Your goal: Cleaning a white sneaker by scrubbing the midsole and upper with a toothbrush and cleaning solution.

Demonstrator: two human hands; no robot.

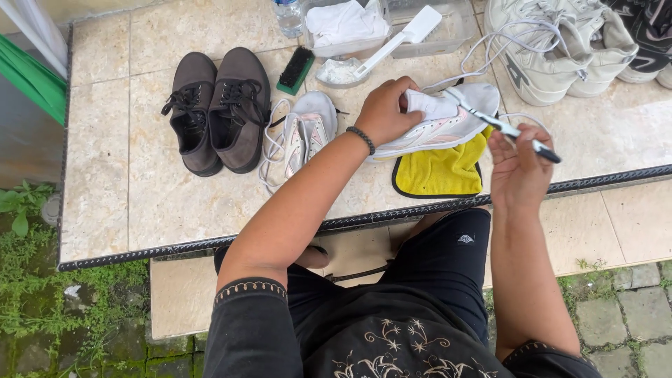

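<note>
tabletop (140, 203): pale stone tiles, dark trim at the edge
white sneaker (448, 122): lying on its side on a yellow cloth (437, 171) near the tabletop's front edge, pink streaks on the side, laces out
clear tubs (448, 31): at the back, one with a white rag (346, 21) stuffed in, the other looks empty
left hand (388, 108): grip clamped on the sneaker's collar
right hand (518, 164): grip pinched round a slim white brush (500, 126), tip touching the sneaker
</note>
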